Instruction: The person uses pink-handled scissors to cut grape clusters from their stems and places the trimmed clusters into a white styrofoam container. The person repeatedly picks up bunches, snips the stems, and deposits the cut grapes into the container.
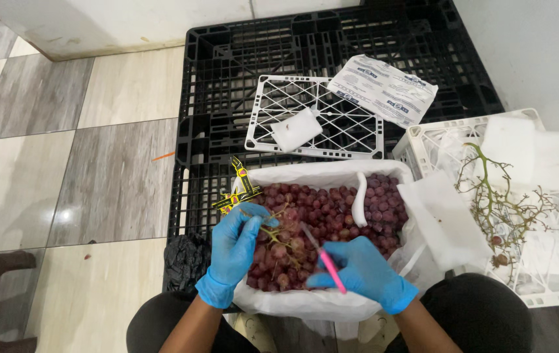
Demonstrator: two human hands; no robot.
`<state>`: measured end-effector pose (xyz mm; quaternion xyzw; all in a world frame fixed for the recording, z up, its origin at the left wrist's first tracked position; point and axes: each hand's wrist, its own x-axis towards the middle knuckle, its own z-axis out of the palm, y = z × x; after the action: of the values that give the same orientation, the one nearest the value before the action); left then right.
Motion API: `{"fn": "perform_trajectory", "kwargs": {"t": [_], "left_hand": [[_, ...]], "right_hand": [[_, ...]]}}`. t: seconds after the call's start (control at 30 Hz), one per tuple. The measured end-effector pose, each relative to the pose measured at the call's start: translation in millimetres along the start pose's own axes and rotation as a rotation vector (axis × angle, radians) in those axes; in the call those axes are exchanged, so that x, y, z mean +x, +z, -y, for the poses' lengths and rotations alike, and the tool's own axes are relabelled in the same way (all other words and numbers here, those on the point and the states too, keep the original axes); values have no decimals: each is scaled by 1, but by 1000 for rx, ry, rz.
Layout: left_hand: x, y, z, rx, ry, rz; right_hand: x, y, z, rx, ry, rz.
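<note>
Holding a bunch of red grapes (pixel 279 245) by its green stem, the left hand (pixel 237 245) in its blue glove is closed in a pinch over the near left part of the box. The right hand (pixel 361 271), gloved the same, is closed around a thin pink-handled tool (pixel 324 256) whose tip points up toward the bunch. Both hands sit just above a lined box (pixel 331 173) heaped with loose red grapes, and a white foam strip (pixel 360 199) lies curled on top of the fruit further back. A pair of yellow and black snips (pixel 237 189) rests at the box's far left corner. The box stands on a black plastic pallet (pixel 214 98) on the tiled floor. Further out on the pallet lie a flat white grid lid (pixel 351 131) with a white foam pad (pixel 296 129) on it, and a printed white bag (pixel 384 88). To the right, a white crate (pixel 554 297) holds bare grape stalks (pixel 495 199) and white foam sheets (pixel 511 140).
</note>
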<state>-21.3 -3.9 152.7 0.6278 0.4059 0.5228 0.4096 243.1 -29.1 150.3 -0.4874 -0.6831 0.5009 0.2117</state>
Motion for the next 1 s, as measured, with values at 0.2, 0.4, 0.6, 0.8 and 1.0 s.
{"fn": "perform_trajectory", "kwargs": {"t": [0.2,0.4,0.6,0.8,1.0], "left_hand": [[-1,1,-4,202,48,156],[-2,2,-1,211,182,150],[-4,-6,2,54,60,119],[-8,-7,8,-123,8,85],[-10,-9,16,-280,-63,97]], "right_hand": [[5,5,12,-71,90,11],[5,0,10,-119,220,-75],[-5,-16,16,-56,162,101],[-11,-25,27,-65,148,231],[-14,-36,28,-206,153,212]]}}
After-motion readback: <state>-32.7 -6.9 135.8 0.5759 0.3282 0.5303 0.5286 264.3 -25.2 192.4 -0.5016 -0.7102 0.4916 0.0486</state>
